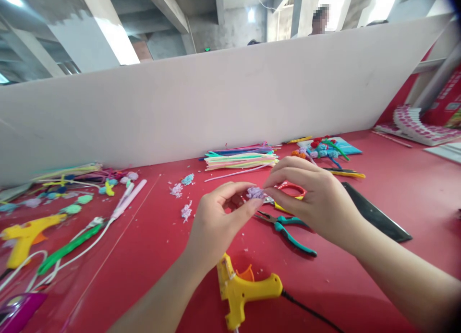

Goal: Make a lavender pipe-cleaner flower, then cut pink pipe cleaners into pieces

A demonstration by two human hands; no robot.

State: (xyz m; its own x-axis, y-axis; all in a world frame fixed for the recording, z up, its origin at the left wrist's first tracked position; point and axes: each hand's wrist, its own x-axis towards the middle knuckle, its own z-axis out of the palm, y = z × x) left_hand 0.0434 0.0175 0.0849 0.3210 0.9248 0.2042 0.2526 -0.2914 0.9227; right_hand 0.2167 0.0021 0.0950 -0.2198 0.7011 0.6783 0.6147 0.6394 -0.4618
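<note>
Purple fuzzy ball in pinch of left hand, right hand

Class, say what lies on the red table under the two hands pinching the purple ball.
Under the purple ball and right hand lie teal-handled pliers and red-handled scissors, whose blades the hand covers; a yellow glue gun lies by the left hand.

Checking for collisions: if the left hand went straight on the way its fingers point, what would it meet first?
The left hand pinches the purple fuzzy piece; straight beyond, it would likely meet the right hand, though depth is unclear.
</note>
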